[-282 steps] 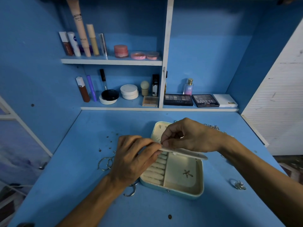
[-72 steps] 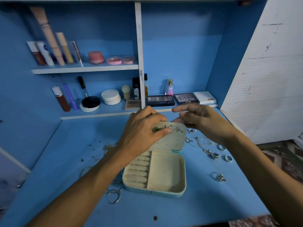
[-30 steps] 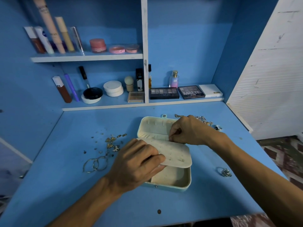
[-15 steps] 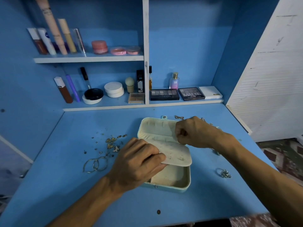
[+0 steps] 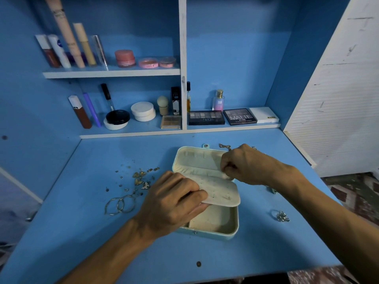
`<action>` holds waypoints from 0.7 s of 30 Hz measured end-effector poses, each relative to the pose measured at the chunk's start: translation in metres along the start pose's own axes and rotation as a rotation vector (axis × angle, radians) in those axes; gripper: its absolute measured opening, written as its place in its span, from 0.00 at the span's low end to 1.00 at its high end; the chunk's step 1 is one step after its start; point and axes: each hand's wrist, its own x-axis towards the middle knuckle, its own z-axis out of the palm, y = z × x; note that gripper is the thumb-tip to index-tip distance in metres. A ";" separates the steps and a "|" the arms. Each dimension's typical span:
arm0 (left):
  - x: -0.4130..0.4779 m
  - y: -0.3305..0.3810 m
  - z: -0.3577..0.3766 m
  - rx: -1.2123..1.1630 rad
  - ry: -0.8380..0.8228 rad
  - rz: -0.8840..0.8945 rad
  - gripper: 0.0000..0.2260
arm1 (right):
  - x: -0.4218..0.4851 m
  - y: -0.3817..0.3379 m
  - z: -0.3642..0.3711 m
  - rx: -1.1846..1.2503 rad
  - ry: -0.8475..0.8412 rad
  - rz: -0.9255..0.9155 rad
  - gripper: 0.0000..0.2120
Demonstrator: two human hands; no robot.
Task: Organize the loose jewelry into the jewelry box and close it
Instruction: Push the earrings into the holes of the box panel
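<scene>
A pale green jewelry box (image 5: 215, 232) lies open in the middle of the blue desk, its lid (image 5: 196, 158) flat behind it. A cream perforated earring panel (image 5: 221, 191) is folded down over the tray. My left hand (image 5: 172, 203) grips the panel's left edge. My right hand (image 5: 242, 165) is curled over the panel's back right corner and pinches there; what it pinches is hidden. Small gold earrings (image 5: 141, 179) and hoop earrings (image 5: 121, 203) lie left of the box. A silver ring (image 5: 282, 216) lies to the right, and a chain (image 5: 224, 146) behind my right hand.
Two shelves at the back hold cosmetics: tubes (image 5: 67, 44), pink jars (image 5: 125, 58), white compacts (image 5: 143, 111), eyeshadow palettes (image 5: 207, 117) and a perfume bottle (image 5: 219, 101). A white slatted panel (image 5: 338, 99) stands on the right. A small dark dot (image 5: 198, 263) marks the desk's front.
Since 2.4 s ago the upright earring panel was folded down over the tray. In the last second my right hand shifted slightly along the panel's back corner; my left hand kept its grip.
</scene>
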 end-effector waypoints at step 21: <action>-0.002 0.001 0.001 -0.013 -0.021 -0.027 0.08 | -0.046 -0.032 -0.018 0.554 0.075 -0.108 0.13</action>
